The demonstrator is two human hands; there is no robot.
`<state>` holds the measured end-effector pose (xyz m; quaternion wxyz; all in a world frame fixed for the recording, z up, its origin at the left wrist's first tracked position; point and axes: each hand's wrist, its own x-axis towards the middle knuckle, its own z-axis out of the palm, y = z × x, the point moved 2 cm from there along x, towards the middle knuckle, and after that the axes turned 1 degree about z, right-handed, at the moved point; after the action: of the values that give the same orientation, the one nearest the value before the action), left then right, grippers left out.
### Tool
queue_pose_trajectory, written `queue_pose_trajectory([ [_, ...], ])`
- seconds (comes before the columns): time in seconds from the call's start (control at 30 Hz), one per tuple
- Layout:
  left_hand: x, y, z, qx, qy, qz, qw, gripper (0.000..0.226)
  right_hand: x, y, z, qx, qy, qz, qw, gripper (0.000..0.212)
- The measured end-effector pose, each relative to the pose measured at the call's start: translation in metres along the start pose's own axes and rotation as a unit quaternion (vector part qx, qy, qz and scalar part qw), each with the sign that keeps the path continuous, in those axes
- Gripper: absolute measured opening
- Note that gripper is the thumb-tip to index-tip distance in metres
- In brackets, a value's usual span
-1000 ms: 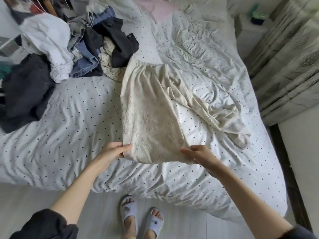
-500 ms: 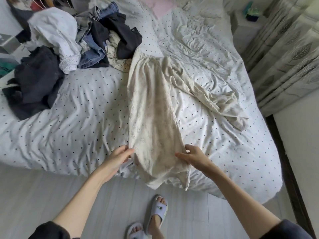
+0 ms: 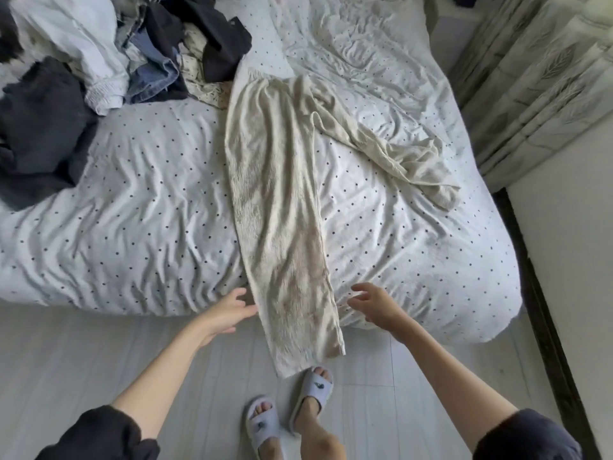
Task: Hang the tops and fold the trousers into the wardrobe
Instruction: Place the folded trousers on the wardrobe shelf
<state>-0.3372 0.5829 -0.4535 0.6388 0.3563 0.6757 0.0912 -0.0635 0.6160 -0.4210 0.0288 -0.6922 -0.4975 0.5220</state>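
Bedroom floor of pale grey boards [image 3: 99, 360], nearest the camera: two feet in pale lilac slide slippers [image 3: 288, 413] are seen on it, close to the bed's near edge.

Left hand [image 3: 229, 312]: held at the near edge of the bed, fingers spread and relaxed, fingertips just beside the left border of the trouser leg; contact cannot be told. Nothing is gripped.

Right hand [image 3: 374, 303]: held just right of the same leg, fingers loosely curled and apart, nothing pinched.

Cream, textured, wide-legged trousers [image 3: 278, 200]: laid lengthwise on the bed, one leg stretched straight toward the near edge, its hem hanging over that edge toward the floor; the other leg is thrown out, crumpled, toward the bed's right edge.

White duvet cover with small dark dots [image 3: 132, 200]: creased, spread over the whole bed.

Heap of unsorted clothes [image 3: 142, 54]: piled at the far left corner of the bed; white, black and blue denim pieces are noted, touching the trousers' waistband.

Leaf-patterned grey curtain [image 3: 537, 78]: hung beyond the bed's right edge.
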Motion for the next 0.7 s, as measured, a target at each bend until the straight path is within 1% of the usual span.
queue_pose_trajectory([
  [0.1, 0.010, 0.025, 0.008, 0.038, -0.001, 0.028, 0.999, 0.048, 0.004, 0.005, -0.020, -0.001, 0.009, -0.005, 1.000, 0.042],
  [0.3, 0.039, 0.093, 0.041, 0.061, 0.004, 0.075, 0.995, 0.033, 0.030, 0.013, -0.079, 0.016, 0.059, -0.012, 0.998, 0.037],
  [0.4, 0.060, 0.128, 0.070, 0.044, -0.005, 0.079, 0.996, 0.029, 0.055, 0.024, -0.116, 0.004, 0.087, -0.018, 0.996, 0.035],
  [0.47, 0.076, 0.150, 0.089, 0.014, -0.001, 0.073, 0.997, 0.027, 0.076, 0.028, -0.145, -0.015, 0.104, -0.016, 0.994, 0.035],
  [0.53, 0.110, 0.183, 0.113, -0.012, 0.020, 0.067, 0.998, 0.024, 0.114, 0.036, -0.188, -0.048, 0.128, -0.020, 0.990, 0.036],
  [0.6, 0.134, 0.210, 0.130, -0.022, 0.047, 0.066, 0.996, 0.022, 0.142, 0.041, -0.221, -0.104, 0.160, -0.030, 0.981, 0.039],
  [0.7, 0.177, 0.252, 0.158, -0.055, 0.086, 0.069, 0.992, 0.019, 0.183, 0.046, -0.266, -0.194, 0.206, -0.053, 0.958, 0.044],
])
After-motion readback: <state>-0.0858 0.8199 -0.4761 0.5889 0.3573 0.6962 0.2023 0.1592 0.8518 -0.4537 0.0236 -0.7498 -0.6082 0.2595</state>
